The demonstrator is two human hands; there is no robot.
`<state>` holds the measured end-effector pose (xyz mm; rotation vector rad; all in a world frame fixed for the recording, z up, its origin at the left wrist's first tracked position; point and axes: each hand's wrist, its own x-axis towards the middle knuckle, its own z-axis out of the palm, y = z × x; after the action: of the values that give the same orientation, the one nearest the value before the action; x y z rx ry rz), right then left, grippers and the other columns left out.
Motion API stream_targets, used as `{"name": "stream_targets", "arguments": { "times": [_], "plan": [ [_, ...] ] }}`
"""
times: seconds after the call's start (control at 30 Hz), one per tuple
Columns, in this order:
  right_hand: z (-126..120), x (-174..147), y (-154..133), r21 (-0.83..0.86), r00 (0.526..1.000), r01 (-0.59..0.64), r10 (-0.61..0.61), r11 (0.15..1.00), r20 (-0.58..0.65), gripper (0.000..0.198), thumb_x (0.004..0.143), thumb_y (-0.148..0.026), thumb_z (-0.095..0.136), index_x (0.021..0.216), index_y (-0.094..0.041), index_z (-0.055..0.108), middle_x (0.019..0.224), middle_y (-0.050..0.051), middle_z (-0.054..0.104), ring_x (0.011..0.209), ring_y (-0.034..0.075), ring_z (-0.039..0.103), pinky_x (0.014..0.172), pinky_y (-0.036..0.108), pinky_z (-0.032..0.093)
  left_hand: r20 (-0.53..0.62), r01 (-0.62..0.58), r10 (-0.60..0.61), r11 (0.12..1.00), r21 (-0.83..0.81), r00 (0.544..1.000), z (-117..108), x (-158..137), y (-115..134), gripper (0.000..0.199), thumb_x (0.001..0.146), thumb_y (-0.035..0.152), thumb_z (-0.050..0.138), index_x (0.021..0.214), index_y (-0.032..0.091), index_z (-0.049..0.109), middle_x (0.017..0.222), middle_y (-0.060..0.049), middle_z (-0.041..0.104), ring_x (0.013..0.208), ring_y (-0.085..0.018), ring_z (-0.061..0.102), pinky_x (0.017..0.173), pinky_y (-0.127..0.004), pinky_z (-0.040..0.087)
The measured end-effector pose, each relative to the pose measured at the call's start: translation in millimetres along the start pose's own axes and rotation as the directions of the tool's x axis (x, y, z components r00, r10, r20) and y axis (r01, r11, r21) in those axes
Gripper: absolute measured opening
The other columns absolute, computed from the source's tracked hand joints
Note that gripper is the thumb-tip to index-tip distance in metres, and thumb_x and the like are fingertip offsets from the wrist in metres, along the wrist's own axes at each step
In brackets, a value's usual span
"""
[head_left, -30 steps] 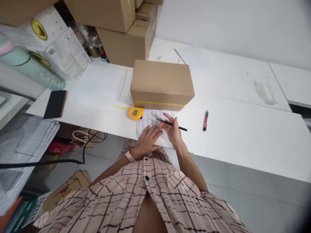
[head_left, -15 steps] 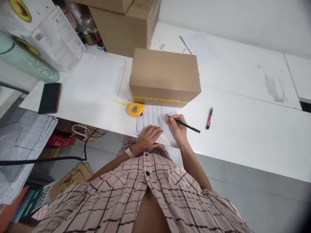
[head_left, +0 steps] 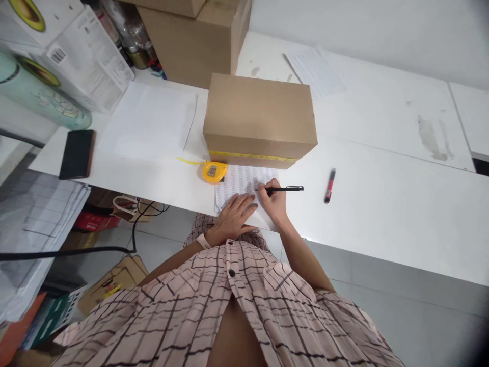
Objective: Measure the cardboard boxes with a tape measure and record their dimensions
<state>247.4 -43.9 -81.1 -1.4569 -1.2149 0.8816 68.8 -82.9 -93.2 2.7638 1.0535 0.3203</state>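
My right hand is closed around a black pen, its tip at a sheet of paper covered in rows of small writing. Flat on the lower part of that sheet lies my left hand, fingers stretched out, holding nothing. A yellow tape measure rests at the sheet's upper left corner, a short end of its tape sticking out leftward. Just beyond the sheet stands a closed cardboard box with a yellow strip along its lower front.
A red and black marker lies to the right on the white table. Blank paper, a dark phone and a mint-green bottle are at the left. Larger cardboard boxes stand behind; another printed sheet lies farther back.
My right hand has shifted slightly left across the sheet. The pen has swung from slanting down to the right to nearly level. My left hand stays almost in place.
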Motion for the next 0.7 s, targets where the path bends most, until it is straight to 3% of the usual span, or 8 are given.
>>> {"name": "stream_targets", "arguments": {
  "times": [0.17, 0.53, 0.7],
  "plan": [
    [-0.4, -0.4, -1.6, -0.047, 0.999, 0.007, -0.009, 0.999, -0.037, 0.028, 0.085, -0.035, 0.061, 0.068, -0.024, 0.042, 0.056, -0.007, 0.040, 0.056, 0.011, 0.039, 0.056, 0.026, 0.033, -0.029, -0.003, 0.003, 1.000, -0.007, 1.000, 2.5, -0.9, -0.5, 0.072, 0.097, 0.067, 0.040, 0.144, 0.013, 0.051, 0.156, -0.016, 0.045, 0.148, -0.033, 0.035, 0.126, -0.052, 0.021],
    [1.0, -1.5, 5.4, -0.079, 0.999, 0.033, -0.033, 0.996, 0.003, 0.028, 0.087, -0.033, 0.062, 0.068, -0.023, 0.044, 0.059, -0.007, 0.041, 0.057, 0.011, 0.039, 0.058, 0.027, 0.033, 0.015, 0.005, -0.005, 1.000, 0.005, 1.000, 2.7, -1.9, -0.8, 0.074, 0.097, 0.068, 0.039, 0.145, 0.014, 0.050, 0.158, -0.016, 0.043, 0.150, -0.033, 0.032, 0.126, -0.052, 0.020],
    [1.4, -1.6, 5.0, -0.095, 0.999, 0.034, -0.034, 0.995, -0.002, 0.028, 0.087, -0.033, 0.061, 0.069, -0.023, 0.043, 0.059, -0.007, 0.041, 0.057, 0.010, 0.039, 0.058, 0.027, 0.032, -0.025, -0.013, 0.013, 1.000, 0.015, 1.000, 3.4, -2.1, -0.8, 0.073, 0.097, 0.067, 0.040, 0.144, 0.012, 0.051, 0.156, -0.017, 0.044, 0.149, -0.034, 0.034, 0.126, -0.052, 0.021]
  ]
}}
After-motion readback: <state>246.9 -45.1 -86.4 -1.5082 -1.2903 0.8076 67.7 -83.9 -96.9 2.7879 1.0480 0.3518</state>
